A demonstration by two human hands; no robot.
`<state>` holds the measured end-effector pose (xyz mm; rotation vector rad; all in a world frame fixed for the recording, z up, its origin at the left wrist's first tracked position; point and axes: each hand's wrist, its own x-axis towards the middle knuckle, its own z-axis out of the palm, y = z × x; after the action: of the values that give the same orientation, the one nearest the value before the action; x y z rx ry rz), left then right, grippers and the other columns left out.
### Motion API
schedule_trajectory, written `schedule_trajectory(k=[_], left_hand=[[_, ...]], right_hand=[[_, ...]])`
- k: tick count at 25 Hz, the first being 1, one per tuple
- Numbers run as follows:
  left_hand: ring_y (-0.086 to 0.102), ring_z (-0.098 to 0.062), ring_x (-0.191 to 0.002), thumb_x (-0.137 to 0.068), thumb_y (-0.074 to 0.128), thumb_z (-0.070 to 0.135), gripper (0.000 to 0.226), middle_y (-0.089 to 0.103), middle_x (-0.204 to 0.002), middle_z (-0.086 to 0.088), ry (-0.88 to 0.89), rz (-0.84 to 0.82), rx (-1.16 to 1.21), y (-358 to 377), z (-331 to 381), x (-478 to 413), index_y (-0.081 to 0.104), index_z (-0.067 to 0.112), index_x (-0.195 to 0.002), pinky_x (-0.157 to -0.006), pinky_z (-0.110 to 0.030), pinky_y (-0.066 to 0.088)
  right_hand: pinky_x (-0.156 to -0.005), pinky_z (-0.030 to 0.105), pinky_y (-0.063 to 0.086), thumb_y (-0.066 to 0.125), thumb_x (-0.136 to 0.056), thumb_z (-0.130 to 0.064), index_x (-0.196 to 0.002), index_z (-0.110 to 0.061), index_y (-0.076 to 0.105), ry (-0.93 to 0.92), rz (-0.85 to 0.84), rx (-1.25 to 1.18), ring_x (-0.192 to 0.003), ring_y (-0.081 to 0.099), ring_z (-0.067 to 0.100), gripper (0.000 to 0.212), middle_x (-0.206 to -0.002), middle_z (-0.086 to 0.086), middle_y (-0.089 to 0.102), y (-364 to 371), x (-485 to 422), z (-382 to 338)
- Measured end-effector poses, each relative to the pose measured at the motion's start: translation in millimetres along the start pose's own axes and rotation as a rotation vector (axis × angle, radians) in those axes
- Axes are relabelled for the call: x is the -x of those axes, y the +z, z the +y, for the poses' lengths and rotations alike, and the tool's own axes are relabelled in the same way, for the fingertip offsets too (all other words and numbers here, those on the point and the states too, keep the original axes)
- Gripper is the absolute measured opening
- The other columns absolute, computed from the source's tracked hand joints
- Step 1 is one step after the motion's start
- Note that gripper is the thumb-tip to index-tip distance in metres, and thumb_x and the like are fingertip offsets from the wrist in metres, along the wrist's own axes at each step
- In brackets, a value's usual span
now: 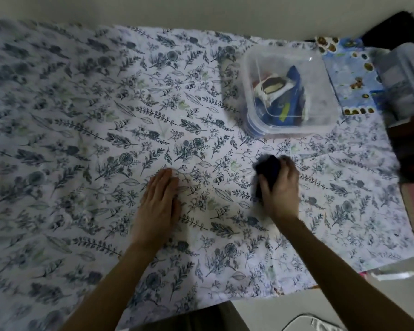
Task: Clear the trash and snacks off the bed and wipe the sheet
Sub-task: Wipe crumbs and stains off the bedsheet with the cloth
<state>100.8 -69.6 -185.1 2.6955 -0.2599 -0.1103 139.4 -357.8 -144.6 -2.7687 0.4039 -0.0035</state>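
Observation:
A white sheet with a blue leaf print (105, 115) covers the bed. My right hand (281, 189) is closed around a bunched dark cloth (268, 169) that presses on the sheet just right of centre; the cloth is blurred. My left hand (159, 201) lies flat on the sheet, fingers together, palm down, holding nothing. A clear plastic tub (318, 115) stands on the bed at the back right, with snack wrappers (280, 91) inside it, blue and white ones on top.
A blue patterned pillow (351, 77) lies against the wall behind the tub. A stack of clear containers (402, 75) and dark wooden furniture (409, 149) stand at the right edge. The pale floor (320, 304) shows below the bed's near edge.

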Motion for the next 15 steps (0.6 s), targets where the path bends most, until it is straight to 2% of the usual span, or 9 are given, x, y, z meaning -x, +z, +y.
schedule_trajectory(k=[3, 5, 7, 10, 12, 15], left_hand=[[0.020, -0.022, -0.147, -0.098, 0.035, 0.029, 0.050, 0.029, -0.156, -0.010, 0.000, -0.003, -0.017, 0, 2, 0, 0.035, 0.009, -0.144, -0.122, -0.040, 0.020], [0.021, -0.023, -0.147, -0.098, 0.035, 0.028, 0.049, 0.031, -0.155, -0.010, -0.001, -0.001, -0.017, -1, 3, -1, 0.036, 0.008, -0.143, -0.122, -0.039, 0.020], [0.021, -0.022, -0.147, -0.098, 0.034, 0.028, 0.050, 0.030, -0.155, -0.009, -0.011, -0.002, -0.009, -2, 3, -1, 0.037, 0.008, -0.143, -0.122, -0.040, 0.020], [0.020, -0.023, -0.147, -0.098, 0.032, 0.030, 0.052, 0.029, -0.156, -0.011, -0.006, -0.011, -0.076, -3, 6, 0, 0.035, 0.007, -0.144, -0.122, -0.037, 0.016], [0.021, -0.027, -0.147, -0.097, 0.028, 0.031, 0.055, 0.028, -0.155, -0.016, 0.006, -0.032, -0.207, -3, 12, -1, 0.031, 0.004, -0.145, -0.122, -0.034, 0.007], [0.025, -0.033, -0.145, -0.095, 0.026, 0.031, 0.059, 0.030, -0.153, -0.023, -0.024, -0.068, -0.362, -5, 20, 0, 0.030, -0.002, -0.143, -0.121, -0.035, 0.000]], right_hand=[[-0.116, 0.050, 0.026, 0.050, -0.087, -0.045, -0.142, -0.016, 0.029, -0.257, -0.138, 0.021, -0.138, 0.026, 0.026, 0.065, -0.149, 0.006, 0.024, 23, 18, -57], [-0.116, 0.048, 0.023, 0.044, -0.089, -0.052, -0.144, -0.013, 0.027, -0.404, -0.241, 0.007, -0.141, 0.022, 0.026, 0.070, -0.153, 0.008, 0.022, 36, 44, -74], [-0.115, 0.050, 0.027, 0.048, -0.089, -0.051, -0.145, -0.011, 0.028, -0.548, -0.309, 0.050, -0.144, 0.019, 0.031, 0.072, -0.155, 0.013, 0.023, 42, 71, -68], [-0.113, 0.050, 0.032, 0.060, -0.081, -0.046, -0.144, -0.011, 0.031, -0.784, -0.382, 0.179, -0.144, 0.018, 0.032, 0.077, -0.154, 0.015, 0.028, 32, 100, -15], [-0.111, 0.051, 0.034, 0.067, -0.074, -0.048, -0.142, -0.012, 0.036, -0.826, -0.376, 0.258, -0.142, 0.023, 0.031, 0.083, -0.151, 0.014, 0.035, 14, 108, 31], [-0.108, 0.054, 0.037, 0.069, -0.071, -0.048, -0.141, -0.011, 0.035, -0.743, -0.347, 0.249, -0.140, 0.028, 0.033, 0.086, -0.150, 0.014, 0.035, -10, 106, 86]])
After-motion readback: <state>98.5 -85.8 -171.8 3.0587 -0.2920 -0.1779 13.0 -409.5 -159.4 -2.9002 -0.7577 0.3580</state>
